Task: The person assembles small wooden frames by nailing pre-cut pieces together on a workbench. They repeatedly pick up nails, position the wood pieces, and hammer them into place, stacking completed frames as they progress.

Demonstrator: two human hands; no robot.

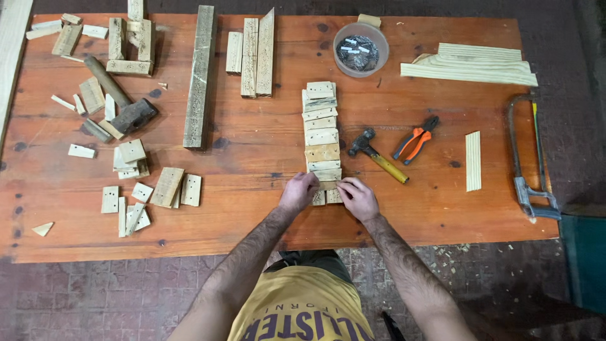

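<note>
A row of several small wooden blocks point(320, 132) runs away from me down the middle of the wooden table point(252, 215). My left hand point(298, 191) and my right hand point(356, 197) meet at the near end of that row, fingers pinched on the nearest small wooden block point(326, 185). Two more small pieces point(326, 197) lie just under and between my hands. A small hammer point(376, 155) with a yellow handle lies right of the row, close to my right hand.
Orange-handled pliers point(416, 139), a thin wood strip point(473, 160) and a hacksaw point(527, 158) lie to the right. A bowl of nails point(360, 48) and stacked boards point(473, 64) sit at the back. A mallet point(120, 98), planks point(201, 76) and scattered offcuts point(136, 189) fill the left side.
</note>
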